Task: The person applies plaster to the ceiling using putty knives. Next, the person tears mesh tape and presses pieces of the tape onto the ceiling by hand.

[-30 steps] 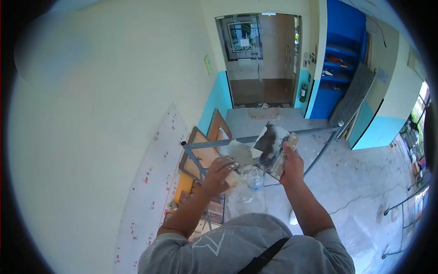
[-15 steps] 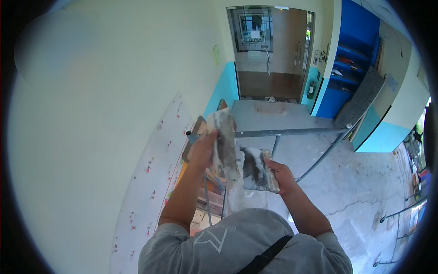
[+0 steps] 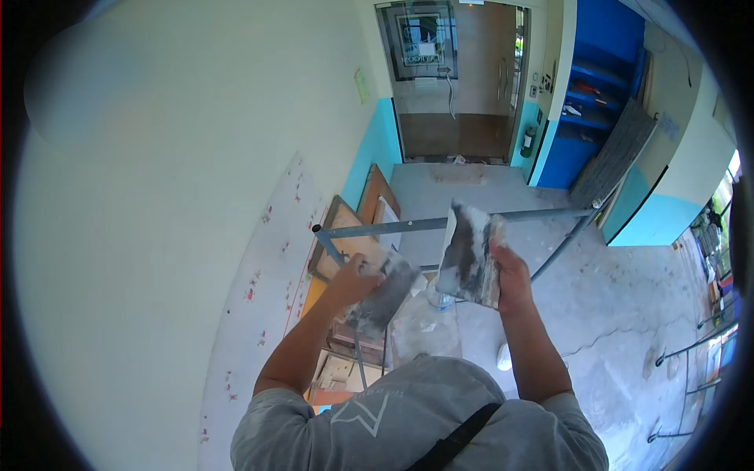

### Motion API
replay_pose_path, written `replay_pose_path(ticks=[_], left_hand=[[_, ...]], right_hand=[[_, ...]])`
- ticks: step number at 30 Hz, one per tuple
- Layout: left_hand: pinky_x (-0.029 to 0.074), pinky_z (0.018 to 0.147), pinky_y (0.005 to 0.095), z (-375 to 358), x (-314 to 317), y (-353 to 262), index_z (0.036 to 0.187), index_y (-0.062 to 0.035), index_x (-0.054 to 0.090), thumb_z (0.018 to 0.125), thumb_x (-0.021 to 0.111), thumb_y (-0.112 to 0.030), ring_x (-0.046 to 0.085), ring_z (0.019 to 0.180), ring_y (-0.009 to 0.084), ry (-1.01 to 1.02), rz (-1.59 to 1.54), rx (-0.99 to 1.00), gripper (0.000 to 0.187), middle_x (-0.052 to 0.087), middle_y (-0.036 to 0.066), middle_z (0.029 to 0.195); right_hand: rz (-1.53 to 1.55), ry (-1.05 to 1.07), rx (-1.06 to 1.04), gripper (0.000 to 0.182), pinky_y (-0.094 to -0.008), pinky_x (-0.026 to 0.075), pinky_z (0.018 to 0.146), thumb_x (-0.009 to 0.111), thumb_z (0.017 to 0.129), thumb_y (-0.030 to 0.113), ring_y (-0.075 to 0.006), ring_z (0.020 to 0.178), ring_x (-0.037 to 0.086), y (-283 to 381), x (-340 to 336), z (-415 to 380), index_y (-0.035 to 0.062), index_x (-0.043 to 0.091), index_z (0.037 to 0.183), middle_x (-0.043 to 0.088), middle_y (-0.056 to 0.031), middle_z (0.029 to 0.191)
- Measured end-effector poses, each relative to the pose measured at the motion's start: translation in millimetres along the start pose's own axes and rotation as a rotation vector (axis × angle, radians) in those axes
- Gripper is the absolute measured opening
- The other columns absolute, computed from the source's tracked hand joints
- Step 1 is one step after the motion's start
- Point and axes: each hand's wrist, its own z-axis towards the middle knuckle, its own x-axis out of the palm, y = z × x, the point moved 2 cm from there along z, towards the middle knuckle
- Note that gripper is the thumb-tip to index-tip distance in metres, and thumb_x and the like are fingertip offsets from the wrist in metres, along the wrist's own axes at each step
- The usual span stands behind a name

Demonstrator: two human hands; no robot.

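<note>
My left hand (image 3: 355, 281) is closed on the edge of a flat grey putty blade (image 3: 385, 302), which is blurred by motion and tilted down. My right hand (image 3: 513, 276) grips a second wide putty blade (image 3: 469, 255) by its right edge, thumb on the near face. That blade is held up, its grey face streaked with white plaster. The two blades are apart, with the left one lower. Any handles on them are hidden or too indistinct to make out.
A grey metal scaffold frame (image 3: 408, 226) crosses just beyond my hands. To the left runs a pale wall (image 3: 157, 212) with a patterned lower strip. Framed boards (image 3: 338, 235) lean against it below. A glass door (image 3: 487, 86) and blue shelves (image 3: 601, 74) stand farther off.
My left hand and its blade have dropped, and the blade has turned. My right hand has lifted its blade and moved slightly right. The camera view has shifted a little.
</note>
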Motion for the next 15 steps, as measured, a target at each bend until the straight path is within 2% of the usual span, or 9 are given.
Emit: replay_pose_path(ticks=[2,3,5,6,8,11,13,15], left_hand=[[0.048,0.088,0.0372,20.4,1.6,32.4,0.129,0.0023,0.047,0.083,0.073,-0.029,0.063,0.101,0.0243,-0.217,-0.301,-0.069,0.061,0.064,0.019,0.11],[0.049,0.087,0.0371,20.1,-6.2,25.3,0.128,0.0023,0.046,0.084,0.073,-0.026,0.063,0.101,0.0236,-0.311,-0.537,0.014,0.059,0.063,0.019,0.109],[0.049,0.087,0.037,4.9,-21.2,-25.8,0.128,0.0022,0.045,0.086,0.071,-0.022,0.063,0.102,0.0223,-0.501,-1.01,0.176,0.055,0.063,0.019,0.108],[0.052,0.086,0.035,-12.0,-29.9,-56.6,0.129,-0.0046,0.046,0.092,0.06,-0.001,0.06,0.095,0.018,-0.525,-1.144,0.145,0.04,0.06,0.009,0.109],[0.052,0.086,0.0354,1.4,9.2,0.8,0.129,-0.0053,0.047,0.092,0.059,0.0,0.059,0.096,0.0183,-0.665,-0.331,0.309,0.04,0.06,0.01,0.109],[0.05,0.084,0.0379,-29.5,20.0,-50.7,0.104,-0.0004,0.064,0.085,0.064,-0.008,0.064,0.098,0.0322,-0.626,-0.502,0.518,0.02,0.06,0.017,0.111],[0.05,0.086,0.0414,-44.9,13.0,-88.5,0.106,-0.0013,0.064,0.084,0.065,-0.008,0.064,0.098,0.0356,-0.595,-0.221,0.892,0.023,0.06,0.018,0.11],[0.05,0.089,0.0448,-41.2,22.1,-90.1,0.107,-0.0027,0.064,0.081,0.068,-0.008,0.063,0.102,0.0361,-0.521,-0.405,0.986,0.028,0.061,0.017,0.109]], right_hand=[[-0.075,-0.081,-0.123,0.038,-0.0385,0.057,0.083,0.054,0.098,0.022,-0.0237,0.095,0.067,14.7,13.3,4.6,-0.001,0.049,0.128,0.064,-0.0115,0.109],[-0.108,-0.121,-0.186,0.038,-0.0395,0.057,0.084,0.053,0.099,0.022,-0.0244,0.095,0.068,12.0,18.3,6.4,-0.0011,0.048,0.129,0.064,-0.0119,0.109],[-0.021,-0.161,-0.157,0.038,-0.043,0.057,0.086,0.052,0.099,0.02,-0.0281,0.098,0.067,2.1,10.5,16.7,-0.001,0.046,0.129,0.063,-0.013,0.113],[0.019,-0.198,-0.144,0.037,-0.0439,0.057,0.086,0.052,0.099,0.02,-0.0289,0.099,0.066,-3.9,5.3,20.1,-0.001,0.046,0.129,0.063,-0.0136,0.114],[0.073,-0.235,-0.125,0.036,-0.0451,0.057,0.086,0.052,0.099,0.019,-0.03,0.101,0.065,-9.9,0.6,26.9,-0.0009,0.046,0.129,0.062,-0.0148,0.114],[0.117,-0.236,-0.114,0.035,-0.0451,0.057,0.085,0.053,0.098,0.018,-0.0295,0.101,0.065,-23.3,3.5,30.1,0.0003,0.047,0.127,0.061,-0.0144,0.113],[0.125,-0.234,-0.105,0.032,-0.0439,0.057,0.082,0.057,0.096,0.016,-0.0272,0.098,0.064,-23.0,11.0,30.1,0.0026,0.047,0.124,0.06,-0.0114,0.108],[0.117,-0.252,-0.095,0.032,-0.0438,0.057,0.082,0.057,0.096,0.016,-0.0267,0.098,0.064,-16.1,21.1,25.3,0.0026,0.047,0.124,0.06,-0.0112,0.108]])
